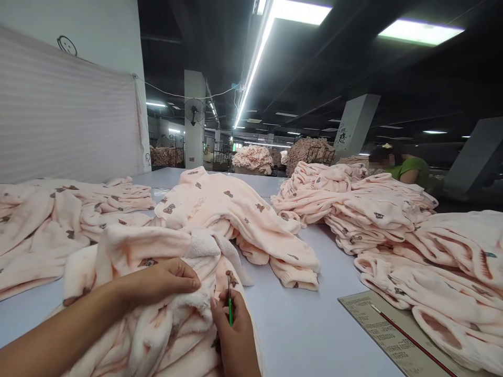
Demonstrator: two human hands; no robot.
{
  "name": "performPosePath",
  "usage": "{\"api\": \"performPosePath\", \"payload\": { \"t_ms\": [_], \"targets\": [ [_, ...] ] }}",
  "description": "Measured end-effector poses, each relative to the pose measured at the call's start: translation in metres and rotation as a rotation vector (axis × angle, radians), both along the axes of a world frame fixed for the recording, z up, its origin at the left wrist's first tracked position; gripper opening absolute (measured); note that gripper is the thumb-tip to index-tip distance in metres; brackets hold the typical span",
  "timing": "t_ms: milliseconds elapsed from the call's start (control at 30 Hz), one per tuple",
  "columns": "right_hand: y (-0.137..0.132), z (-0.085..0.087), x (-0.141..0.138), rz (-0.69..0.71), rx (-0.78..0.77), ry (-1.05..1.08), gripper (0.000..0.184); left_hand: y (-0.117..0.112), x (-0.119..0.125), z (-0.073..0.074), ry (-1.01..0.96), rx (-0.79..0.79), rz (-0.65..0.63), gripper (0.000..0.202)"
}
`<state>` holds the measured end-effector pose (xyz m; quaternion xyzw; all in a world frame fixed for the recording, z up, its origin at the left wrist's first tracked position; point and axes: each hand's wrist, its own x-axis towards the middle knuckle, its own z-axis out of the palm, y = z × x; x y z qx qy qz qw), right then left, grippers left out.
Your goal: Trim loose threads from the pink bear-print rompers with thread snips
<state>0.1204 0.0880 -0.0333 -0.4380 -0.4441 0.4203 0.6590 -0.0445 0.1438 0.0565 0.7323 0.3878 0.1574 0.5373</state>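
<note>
A pink fleece garment with small brown bear prints lies bunched in front of me on the pale table. My left hand presses down and pinches its fluffy white lining. My right hand holds a thin green tool upright, its tip against the fabric beside the left fingers. A second pink garment lies spread just behind.
Stacks of the same pink garments lie at the left and right. A printed sheet with a red stick lies at the right front. A person in green sits behind the right stack. More piles stand far back.
</note>
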Motion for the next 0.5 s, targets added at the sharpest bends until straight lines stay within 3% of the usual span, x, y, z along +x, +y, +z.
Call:
{"api": "performPosePath", "payload": {
  "t_ms": [200,367,500],
  "targets": [
    [-0.023,-0.01,-0.001,-0.104,0.084,-0.438,0.04,-0.007,0.006,0.0,-0.032,-0.044,0.024,0.047],
    [-0.026,-0.014,-0.009,-0.312,0.146,-0.813,0.037,-0.011,0.008,0.0,-0.01,-0.006,0.042,0.049],
    [-0.027,-0.012,-0.01,-0.394,0.231,-0.927,0.035,-0.013,0.008,0.0,0.004,0.001,0.027,0.049]
  ]
}}
